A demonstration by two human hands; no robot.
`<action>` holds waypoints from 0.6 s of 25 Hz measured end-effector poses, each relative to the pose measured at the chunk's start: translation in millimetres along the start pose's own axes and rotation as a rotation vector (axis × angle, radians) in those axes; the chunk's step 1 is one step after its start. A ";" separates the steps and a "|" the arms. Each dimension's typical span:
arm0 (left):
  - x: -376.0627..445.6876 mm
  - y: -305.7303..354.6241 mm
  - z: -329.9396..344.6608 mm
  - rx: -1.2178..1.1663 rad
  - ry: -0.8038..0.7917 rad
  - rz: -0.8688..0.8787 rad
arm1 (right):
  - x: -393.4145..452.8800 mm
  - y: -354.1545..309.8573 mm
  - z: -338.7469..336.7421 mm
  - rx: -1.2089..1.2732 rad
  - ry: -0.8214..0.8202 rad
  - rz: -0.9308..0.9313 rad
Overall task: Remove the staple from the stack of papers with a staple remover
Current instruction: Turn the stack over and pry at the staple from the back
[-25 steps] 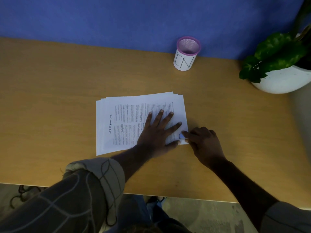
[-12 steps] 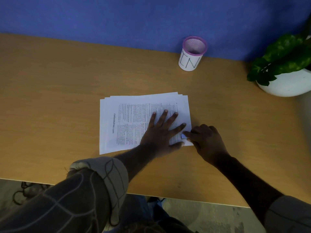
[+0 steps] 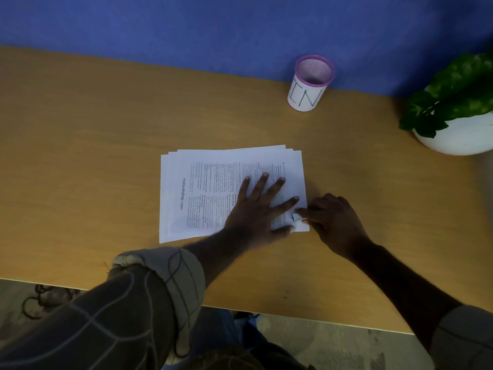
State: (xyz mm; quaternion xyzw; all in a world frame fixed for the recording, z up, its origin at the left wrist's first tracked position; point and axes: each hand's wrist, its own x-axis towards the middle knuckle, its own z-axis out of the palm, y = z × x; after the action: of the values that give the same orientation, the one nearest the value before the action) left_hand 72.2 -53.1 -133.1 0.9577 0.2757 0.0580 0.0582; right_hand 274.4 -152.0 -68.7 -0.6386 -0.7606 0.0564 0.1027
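A stack of printed white papers [image 3: 202, 193] lies on the wooden desk [image 3: 93, 145], its sheets slightly fanned. My left hand [image 3: 256, 209] presses flat on the right half of the stack, fingers spread. My right hand [image 3: 333, 220] rests at the stack's near right corner, fingers closed on a small metal staple remover [image 3: 297, 217] whose tip sits on that corner. The staple itself is too small to make out.
A white mesh pen cup [image 3: 309, 84] with a pink rim stands at the back by the blue partition [image 3: 240, 30]. A white pot with a green plant [image 3: 458, 113] sits at the far right. The desk's front edge runs just below my forearms.
Both hands hold nearly the same pose on the papers. The view has shifted slightly, and the remover's tip shows a little more at the corner.
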 end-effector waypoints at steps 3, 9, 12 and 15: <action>-0.1 0.0 -0.3 -0.003 -0.003 -0.004 | 1.7 -1.0 0.2 0.013 0.000 -0.011; 0.3 0.7 -3.6 -0.010 -0.020 -0.016 | 5.7 0.4 -1.8 0.030 -0.016 -0.039; 0.4 0.9 -4.2 -0.004 -0.029 -0.021 | 6.7 0.3 -1.9 0.046 -0.011 -0.034; 0.7 1.5 -4.5 -0.010 -0.031 -0.029 | 7.0 -0.2 -1.1 0.063 -0.004 -0.031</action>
State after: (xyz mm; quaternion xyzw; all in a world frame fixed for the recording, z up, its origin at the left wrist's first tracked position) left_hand 72.9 -53.6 -128.3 0.9541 0.2882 0.0436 0.0682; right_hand 273.3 -145.1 -67.0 -0.6231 -0.7684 0.0800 0.1222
